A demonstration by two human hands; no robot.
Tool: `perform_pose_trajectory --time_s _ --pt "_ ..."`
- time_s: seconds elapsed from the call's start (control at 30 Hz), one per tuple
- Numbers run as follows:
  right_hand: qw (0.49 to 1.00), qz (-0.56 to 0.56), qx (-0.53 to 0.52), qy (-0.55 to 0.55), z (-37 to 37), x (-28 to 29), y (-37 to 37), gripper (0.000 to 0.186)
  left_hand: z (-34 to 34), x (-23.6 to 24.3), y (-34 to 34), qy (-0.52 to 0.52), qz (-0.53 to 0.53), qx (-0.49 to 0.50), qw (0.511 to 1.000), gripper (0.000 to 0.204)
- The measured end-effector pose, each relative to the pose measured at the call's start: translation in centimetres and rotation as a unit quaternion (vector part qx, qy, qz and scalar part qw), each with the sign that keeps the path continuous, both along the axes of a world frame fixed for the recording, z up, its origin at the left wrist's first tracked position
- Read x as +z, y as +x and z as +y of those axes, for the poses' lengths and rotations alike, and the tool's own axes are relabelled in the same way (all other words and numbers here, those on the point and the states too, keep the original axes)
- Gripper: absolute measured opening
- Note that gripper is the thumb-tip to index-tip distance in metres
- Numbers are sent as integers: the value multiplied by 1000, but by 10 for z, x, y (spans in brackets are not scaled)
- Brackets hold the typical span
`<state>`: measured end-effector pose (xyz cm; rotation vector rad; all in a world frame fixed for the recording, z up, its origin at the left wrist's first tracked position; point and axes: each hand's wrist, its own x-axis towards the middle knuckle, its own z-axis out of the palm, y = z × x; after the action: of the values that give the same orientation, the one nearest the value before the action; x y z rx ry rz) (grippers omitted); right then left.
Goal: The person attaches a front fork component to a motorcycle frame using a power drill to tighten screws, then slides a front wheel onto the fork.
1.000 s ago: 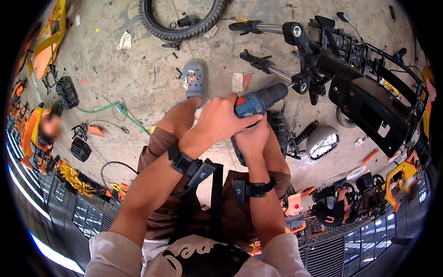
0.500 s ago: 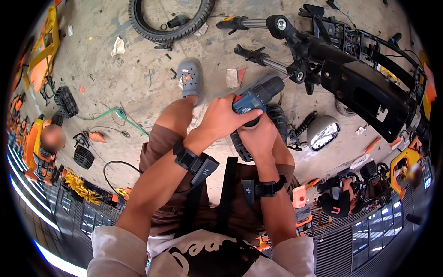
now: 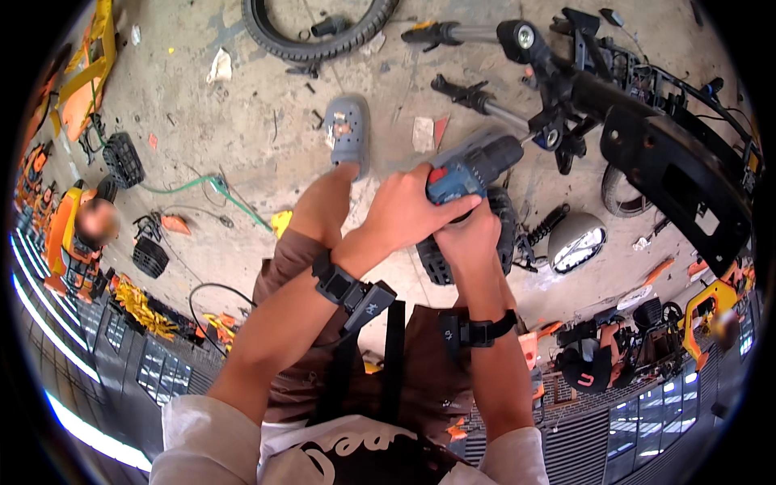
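Note:
A blue and black cordless drill point(image 3: 458, 179) is gripped by both my hands. My left hand point(image 3: 396, 212) lies over the rear of its body, with the thumb stretched across its side. Below it, my right hand point(image 3: 471, 234) is wrapped round the handle, most of which it hides. The drill's thin bit points up and right at the lower clamp of a black motorbike front fork point(image 3: 550, 137), its tip at or close to a bolt there. Whether it sits in the bolt head is too small to tell.
A loose tyre point(image 3: 319, 50) lies on the concrete floor at the far side. Right of my hands are a round headlight point(image 3: 575, 242) and a coil-spring shock absorber point(image 3: 550, 224). A green strap point(image 3: 242, 208) and loose parts lie left. Another person point(image 3: 594, 361) works at the right.
The whole view has shifted, so fork, floor and hands appear farther right. Both hands keep their grip on the drill, which still points at the fork clamp.

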<state>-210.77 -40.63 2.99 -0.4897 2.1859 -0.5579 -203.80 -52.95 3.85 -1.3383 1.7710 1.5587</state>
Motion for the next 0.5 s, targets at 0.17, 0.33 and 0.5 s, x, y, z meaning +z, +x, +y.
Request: perform_pose_trajectory --time_s 0.17,0.33,0.5 --pt "990 -18 76 119 6 13 -12 61 16 -6 3 31 14 54 998 65" --pt "994 -26 57 93 6 14 -18 67 21 -6 0 16 11 58 998 66" --pt "995 -32 59 78 10 14 -19 64 32 -4 1 -20 20 66 997 64"
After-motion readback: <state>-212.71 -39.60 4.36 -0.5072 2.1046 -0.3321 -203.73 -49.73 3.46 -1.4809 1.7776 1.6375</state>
